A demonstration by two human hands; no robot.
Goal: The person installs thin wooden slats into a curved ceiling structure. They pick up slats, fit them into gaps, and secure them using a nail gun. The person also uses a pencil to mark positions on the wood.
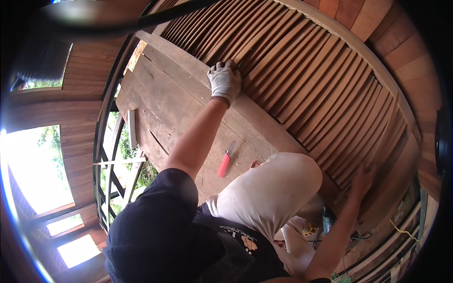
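Note:
A large louvered wooden panel (302, 75) with many angled slats lies in front of me, set in a curved-looking frame. My left hand (225, 82), in a pale work glove, is on the panel's near rail (264, 118), its fingers curled over the edge beside the slats. My right hand (362, 178), without a visible glove, is at the panel's right end. Its fingers are closed around the lower end of a thin wooden slat (386, 129), which slants across the others. The finger details there are dim.
A red-handled tool (224, 165) with a narrow grey blade lies on the plank surface (174, 101) by my knee. A dark bottle-shaped object (327, 220) and a black cable (361, 236) are near my right forearm. A short board (132, 128) sits at the left edge.

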